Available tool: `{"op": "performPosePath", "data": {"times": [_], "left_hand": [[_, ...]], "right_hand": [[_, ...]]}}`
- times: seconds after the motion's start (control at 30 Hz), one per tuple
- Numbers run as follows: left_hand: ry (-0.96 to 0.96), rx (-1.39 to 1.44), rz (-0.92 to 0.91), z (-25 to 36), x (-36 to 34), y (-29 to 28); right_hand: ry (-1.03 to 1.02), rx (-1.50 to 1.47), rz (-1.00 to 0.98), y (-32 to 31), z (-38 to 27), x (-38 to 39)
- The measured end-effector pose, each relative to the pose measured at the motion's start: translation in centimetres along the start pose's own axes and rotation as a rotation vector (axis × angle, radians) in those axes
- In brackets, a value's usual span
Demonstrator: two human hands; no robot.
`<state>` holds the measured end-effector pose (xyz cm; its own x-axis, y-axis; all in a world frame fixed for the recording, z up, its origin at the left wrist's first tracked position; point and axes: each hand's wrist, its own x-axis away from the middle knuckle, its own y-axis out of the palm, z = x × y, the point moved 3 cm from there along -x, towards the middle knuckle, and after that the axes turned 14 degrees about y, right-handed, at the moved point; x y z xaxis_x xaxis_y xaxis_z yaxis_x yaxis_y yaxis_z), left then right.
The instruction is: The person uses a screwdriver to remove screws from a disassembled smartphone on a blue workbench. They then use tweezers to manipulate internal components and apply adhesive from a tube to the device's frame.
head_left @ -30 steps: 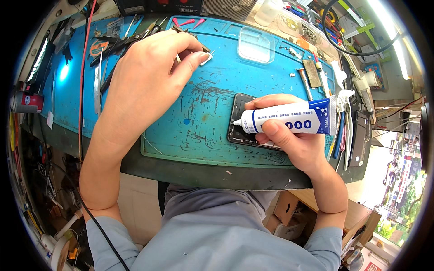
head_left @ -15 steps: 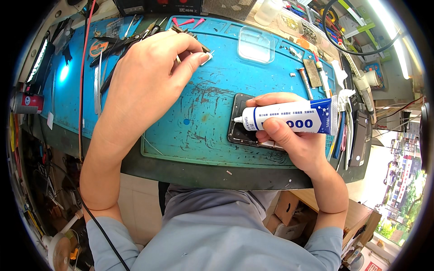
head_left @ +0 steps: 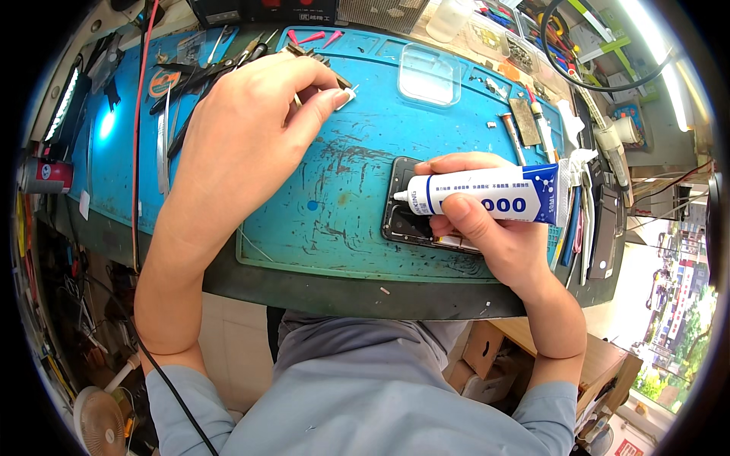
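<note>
In our right hand (head_left: 508,245), right of centre in the frame, the grip is wrapped around a white and blue tube (head_left: 468,187), thumb across its front. The tube lies sideways over a dark phone body (head_left: 407,223), its nozzle pointing left; whether the nozzle touches the phone we cannot tell. The phone rests on a blue mat (head_left: 357,125) covering the bench (head_left: 327,296). In our left hand (head_left: 255,125), at upper left of centre, thumb and forefinger are pinched on a small white piece (head_left: 348,98), mostly hidden. A clear box (head_left: 430,74) sits at upper centre, right of that hand.
</note>
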<state>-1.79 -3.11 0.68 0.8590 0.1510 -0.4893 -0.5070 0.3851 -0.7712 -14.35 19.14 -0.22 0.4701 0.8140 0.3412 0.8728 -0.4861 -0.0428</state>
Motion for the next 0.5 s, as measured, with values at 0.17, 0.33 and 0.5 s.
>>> {"op": "performPosePath", "data": {"times": [0.17,0.33,0.5], "left_hand": [[-0.010,0.010,0.004,0.05,-0.01,0.01],[-0.046,0.038,-0.001,0.36,-0.13,-0.19],[-0.053,0.053,0.013,0.57,-0.20,-0.32]], "right_hand": [[0.008,-0.007,0.004,0.01,-0.01,0.01],[-0.024,-0.012,0.023,0.06,0.23,-0.14],[0.021,-0.021,0.031,0.04,0.07,-0.12]]}}
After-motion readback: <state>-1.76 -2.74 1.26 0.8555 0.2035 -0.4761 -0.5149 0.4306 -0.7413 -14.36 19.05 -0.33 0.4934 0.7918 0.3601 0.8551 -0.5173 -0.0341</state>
